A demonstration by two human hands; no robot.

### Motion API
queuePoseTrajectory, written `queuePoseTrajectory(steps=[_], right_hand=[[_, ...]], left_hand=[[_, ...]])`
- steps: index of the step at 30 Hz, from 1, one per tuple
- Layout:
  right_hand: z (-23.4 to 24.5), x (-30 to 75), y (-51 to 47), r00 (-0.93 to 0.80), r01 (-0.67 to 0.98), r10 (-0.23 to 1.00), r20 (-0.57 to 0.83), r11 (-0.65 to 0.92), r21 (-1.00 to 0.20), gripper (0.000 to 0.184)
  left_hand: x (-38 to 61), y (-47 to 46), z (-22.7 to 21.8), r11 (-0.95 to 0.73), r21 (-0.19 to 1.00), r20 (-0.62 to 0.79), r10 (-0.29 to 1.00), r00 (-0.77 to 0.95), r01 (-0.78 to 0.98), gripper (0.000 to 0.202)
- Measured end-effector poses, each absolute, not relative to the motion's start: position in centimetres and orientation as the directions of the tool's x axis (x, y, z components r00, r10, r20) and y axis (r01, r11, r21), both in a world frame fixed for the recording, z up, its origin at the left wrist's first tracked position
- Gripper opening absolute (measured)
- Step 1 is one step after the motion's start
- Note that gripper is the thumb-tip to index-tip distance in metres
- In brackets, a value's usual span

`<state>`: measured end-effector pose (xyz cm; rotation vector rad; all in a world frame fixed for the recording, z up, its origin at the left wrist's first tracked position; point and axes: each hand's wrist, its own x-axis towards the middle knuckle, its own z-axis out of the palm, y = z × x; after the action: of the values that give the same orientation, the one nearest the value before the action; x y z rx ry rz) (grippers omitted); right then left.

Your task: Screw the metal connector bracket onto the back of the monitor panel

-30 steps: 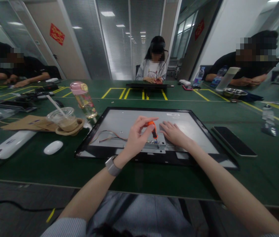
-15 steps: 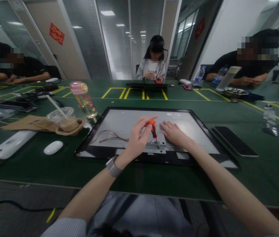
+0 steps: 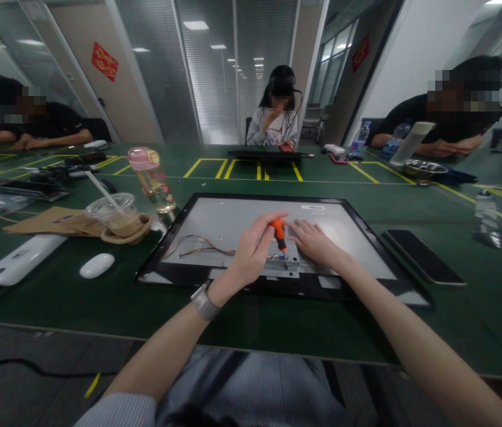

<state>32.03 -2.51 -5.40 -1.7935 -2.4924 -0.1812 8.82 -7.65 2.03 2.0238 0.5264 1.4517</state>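
Note:
My left hand (image 3: 253, 246), with a watch on its wrist, is closed on the upper handle of an orange and black screwdriver (image 3: 280, 233). The screwdriver stands slightly tilted, its tip down at a metal bracket (image 3: 293, 267) near the front edge of a flat display panel (image 3: 251, 207). My right hand (image 3: 315, 242) lies open on the panel's grey back, just right of the screwdriver, fingers spread. Thin brown and dark wires (image 3: 201, 238) run over the panel left of my left hand. The screw under the tip is too small to make out.
To the left are a plastic cup (image 3: 117, 216), a pink-lided bottle (image 3: 155, 184), a white mouse (image 3: 96, 265) and a white power strip (image 3: 17, 261). A phone (image 3: 424, 256) lies right of the panel. Co-workers sit across the green table (image 3: 242, 326).
The screwdriver handle has turned and stands a little more upright, with my left fingers shifted slightly on it. My right hand has stayed put. The person opposite has raised a hand toward the face.

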Motion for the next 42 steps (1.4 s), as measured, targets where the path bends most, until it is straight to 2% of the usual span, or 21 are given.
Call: queuePoseTrajectory(steps=[7, 12, 18, 25, 32, 38, 42], right_hand=[[-5.29, 31.91, -2.57, -0.303, 0.953, 0.947, 0.105, 0.298, 0.063, 0.055], [-5.41, 31.97, -2.55, -0.312, 0.95, 0.941, 0.133, 0.309, 0.044, 0.054], [-5.24, 31.92, -2.59, -0.297, 0.955, 0.949, 0.106, 0.295, 0.036, 0.056], [-4.96, 31.8, -2.78, -0.3, 0.954, 0.949, 0.102, 0.297, 0.039, 0.056], [-5.04, 31.77, -2.74, -0.304, 0.953, 0.946, 0.113, 0.301, 0.043, 0.056], [-5.14, 31.72, -2.7, -0.302, 0.952, 0.947, 0.106, 0.295, 0.077, 0.055], [-4.95, 31.6, -2.82, -0.315, 0.946, 0.944, 0.099, 0.305, 0.109, 0.055]], left_hand=[[8.91, -7.76, 2.05, -0.827, 0.546, 0.812, 0.562, 0.16, 0.132, 0.017], [8.79, -7.56, 1.98, -0.749, 0.663, 0.728, 0.642, 0.24, -0.007, 0.029], [8.81, -7.25, 1.97, -0.749, 0.663, 0.733, 0.652, 0.193, 0.01, 0.021], [8.77, -7.39, 1.86, -0.655, 0.749, 0.653, 0.705, 0.276, -0.1, 0.032], [8.79, -6.89, 1.58, -0.708, 0.706, 0.691, 0.684, 0.233, -0.016, 0.029], [8.73, -7.51, 1.8, -0.639, 0.758, 0.636, 0.681, 0.363, -0.13, 0.038], [8.96, -7.29, 1.66, -0.626, 0.768, 0.626, 0.69, 0.364, -0.133, 0.038]])
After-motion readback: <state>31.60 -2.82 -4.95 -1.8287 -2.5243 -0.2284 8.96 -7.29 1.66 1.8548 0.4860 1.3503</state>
